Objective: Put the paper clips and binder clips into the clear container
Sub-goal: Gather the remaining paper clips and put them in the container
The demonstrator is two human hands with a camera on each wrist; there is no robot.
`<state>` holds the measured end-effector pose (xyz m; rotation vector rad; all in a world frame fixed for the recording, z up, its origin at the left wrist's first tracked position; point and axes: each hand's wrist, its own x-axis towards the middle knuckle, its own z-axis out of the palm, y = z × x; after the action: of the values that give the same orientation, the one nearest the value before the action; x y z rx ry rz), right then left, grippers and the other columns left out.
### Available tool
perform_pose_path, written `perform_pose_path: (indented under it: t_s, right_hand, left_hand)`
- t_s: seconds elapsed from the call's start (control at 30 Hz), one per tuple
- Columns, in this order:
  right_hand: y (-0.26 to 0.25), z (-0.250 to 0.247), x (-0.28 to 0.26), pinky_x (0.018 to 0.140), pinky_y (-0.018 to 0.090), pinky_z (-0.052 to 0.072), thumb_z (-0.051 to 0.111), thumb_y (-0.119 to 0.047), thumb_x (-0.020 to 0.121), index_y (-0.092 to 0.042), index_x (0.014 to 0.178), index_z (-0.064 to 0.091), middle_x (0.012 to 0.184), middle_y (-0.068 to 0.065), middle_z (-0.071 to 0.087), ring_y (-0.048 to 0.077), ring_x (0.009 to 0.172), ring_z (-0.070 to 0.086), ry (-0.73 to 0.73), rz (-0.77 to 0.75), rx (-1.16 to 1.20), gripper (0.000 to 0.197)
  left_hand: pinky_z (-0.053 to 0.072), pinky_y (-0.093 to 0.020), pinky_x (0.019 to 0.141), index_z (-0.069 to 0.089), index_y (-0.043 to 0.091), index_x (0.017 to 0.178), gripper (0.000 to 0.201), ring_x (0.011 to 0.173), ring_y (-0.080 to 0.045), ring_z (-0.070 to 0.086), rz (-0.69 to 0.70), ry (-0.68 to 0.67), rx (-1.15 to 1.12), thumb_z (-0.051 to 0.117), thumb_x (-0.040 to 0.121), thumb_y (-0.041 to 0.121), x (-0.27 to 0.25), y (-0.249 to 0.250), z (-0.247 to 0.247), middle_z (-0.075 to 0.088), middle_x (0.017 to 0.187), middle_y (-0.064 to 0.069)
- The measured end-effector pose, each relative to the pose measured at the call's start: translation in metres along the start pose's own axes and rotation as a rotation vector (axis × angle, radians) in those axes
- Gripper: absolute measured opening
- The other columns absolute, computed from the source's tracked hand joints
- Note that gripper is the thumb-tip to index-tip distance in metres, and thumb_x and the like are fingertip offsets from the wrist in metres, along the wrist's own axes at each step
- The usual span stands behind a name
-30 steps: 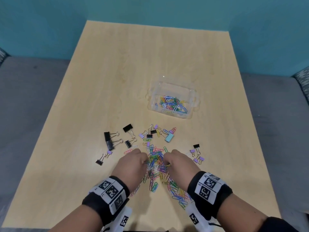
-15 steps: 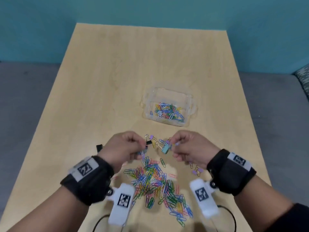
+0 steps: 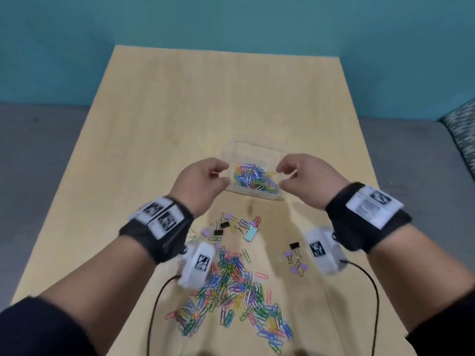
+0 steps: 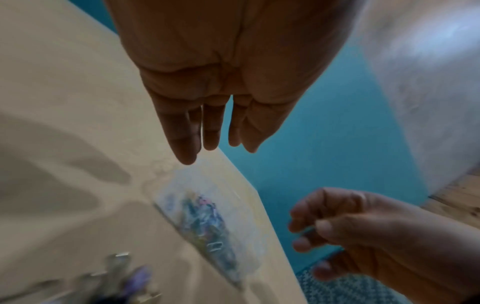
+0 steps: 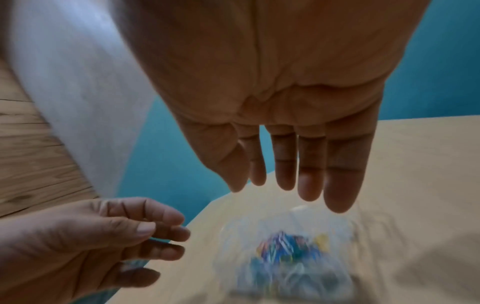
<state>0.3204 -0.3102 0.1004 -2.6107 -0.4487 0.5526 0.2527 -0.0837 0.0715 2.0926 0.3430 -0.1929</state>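
Right hand [image 5: 285, 102] fingers extended, over blurred clear container [image 5: 285, 253], seemingly empty-handed

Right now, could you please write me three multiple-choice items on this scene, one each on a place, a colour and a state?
1. Where does the big pile of paper clips lie?
A. on the table, nearer the person than the clear container
B. beyond the container
C. on the grey floor

2. What colour is the largest binder clip between pile and container?
A. red
B. pale mint-blue
C. orange

3. What is the state of the two hands?
A. each pinches a binder clip
B. both press flat on the table
C. both hold nothing, fingers loose, over the container

Answers:
1 A: the pile lies below the clear container in the head view.
2 B: its body is pale mint-blue.
3 C: the wrist views show the left hand and the right hand with nothing in them.
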Motion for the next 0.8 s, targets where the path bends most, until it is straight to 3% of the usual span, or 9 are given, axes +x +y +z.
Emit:
perform_pose_path:
  t_s: [0.13, 0.2, 0.3, 0.4, 0.53, 0.67, 0.7, 0.73, 0.8]
  right_hand:
    - [0.025, 0.041, -0.090, 0.073, 0.033, 0.044, 0.056, -0.029, 0.082, -0.030, 0.100, 0.056, 0.093, -0.005, 0.054, 0.018, 0.082, 0.056, -0.180, -0.112, -0.127, 0.018]
    - [0.038, 0.067, -0.138, 0.067, 0.031, 0.039, 0.048, -0.035, 0.084, -0.031, 0.085, 0.043, 0.084, -0.010, 0.046, 0.014, 0.074, 0.048, -0.323, -0.121, -0.198, 0.006]
    - [0.049, 0.099, -0.187, 0.062, 0.025, 0.035, 0.047, -0.035, 0.084, -0.026, 0.068, 0.033, 0.070, -0.010, 0.043, 0.005, 0.063, 0.039, -0.603, -0.018, -0.176, 0.022]
    - [0.041, 0.122, -0.202, 0.062, 0.022, 0.034, 0.048, -0.034, 0.080, -0.025, 0.067, 0.039, 0.069, -0.012, 0.045, 0.004, 0.066, 0.043, -0.729, -0.021, -0.101, 0.017]
    - [0.010, 0.149, -0.184, 0.065, 0.029, 0.032, 0.047, -0.026, 0.085, -0.023, 0.078, 0.047, 0.077, -0.011, 0.044, 0.014, 0.074, 0.045, -0.514, -0.163, -0.002, 0.008]
    - [-0.008, 0.153, -0.164, 0.068, 0.026, 0.033, 0.050, -0.025, 0.088, -0.029, 0.086, 0.049, 0.085, -0.012, 0.045, 0.012, 0.082, 0.044, -0.292, -0.148, 0.035, 0.005]
    - [-0.007, 0.152, -0.166, 0.073, 0.026, 0.036, 0.050, -0.027, 0.088, -0.029, 0.093, 0.051, 0.092, -0.010, 0.046, 0.013, 0.089, 0.044, -0.223, -0.137, 0.003, 0.006]
    - [-0.003, 0.152, -0.171, 0.080, 0.028, 0.039, 0.052, -0.030, 0.087, -0.027, 0.106, 0.052, 0.103, -0.007, 0.047, 0.016, 0.098, 0.043, -0.162, -0.114, -0.043, 0.019]
    - [0.005, 0.154, -0.182, 0.095, 0.034, 0.040, 0.057, -0.038, 0.081, -0.027, 0.136, 0.035, 0.132, 0.000, 0.037, 0.023, 0.121, 0.034, -0.150, -0.046, -0.141, 0.060]
  left_hand:
    - [0.046, -0.027, 0.077, 0.065, 0.029, 0.103, 0.019, 0.086, -0.004, 0.060, 0.070, -0.009, 0.273, 0.064, 0.084, 0.030, -0.091, -0.051, -0.027, 0.062, 0.097, 0.012]
    - [0.048, -0.029, 0.071, 0.059, 0.038, 0.086, 0.006, 0.077, 0.001, 0.057, 0.012, -0.115, 0.361, 0.060, 0.080, 0.039, -0.140, -0.081, -0.031, 0.060, 0.087, 0.015]
    - [0.047, -0.030, 0.067, 0.056, 0.028, 0.073, 0.034, 0.069, -0.003, 0.055, -0.135, -0.292, 0.427, 0.042, 0.069, 0.058, -0.195, -0.123, -0.022, 0.058, 0.074, 0.009]
    - [0.042, -0.018, 0.065, 0.054, 0.025, 0.074, 0.036, 0.071, -0.004, 0.053, -0.153, -0.352, 0.394, 0.039, 0.067, 0.057, -0.219, -0.141, -0.005, 0.055, 0.074, 0.009]
    - [0.038, -0.013, 0.068, 0.058, 0.031, 0.076, 0.007, 0.074, 0.001, 0.053, -0.051, -0.293, 0.251, 0.059, 0.077, 0.038, -0.209, -0.131, 0.023, 0.053, 0.078, 0.014]
    - [0.044, -0.029, 0.071, 0.056, 0.029, 0.080, 0.008, 0.078, -0.008, 0.048, 0.073, -0.107, 0.409, 0.063, 0.077, 0.032, -0.194, -0.123, 0.034, 0.049, 0.084, 0.013]
    - [0.047, -0.033, 0.074, 0.058, 0.027, 0.089, 0.017, 0.085, -0.015, 0.048, 0.091, -0.052, 0.472, 0.066, 0.075, 0.032, -0.193, -0.122, 0.032, 0.050, 0.092, 0.009]
    - [0.048, -0.036, 0.080, 0.058, 0.025, 0.102, 0.034, 0.095, -0.021, 0.047, 0.088, -0.015, 0.520, 0.071, 0.072, 0.032, -0.194, -0.123, 0.031, 0.052, 0.104, 0.003]
    - [0.044, -0.044, 0.097, 0.044, 0.025, 0.132, 0.072, 0.121, -0.031, 0.038, 0.053, -0.040, 0.572, 0.076, 0.069, 0.038, -0.197, -0.129, 0.029, 0.043, 0.134, -0.008]
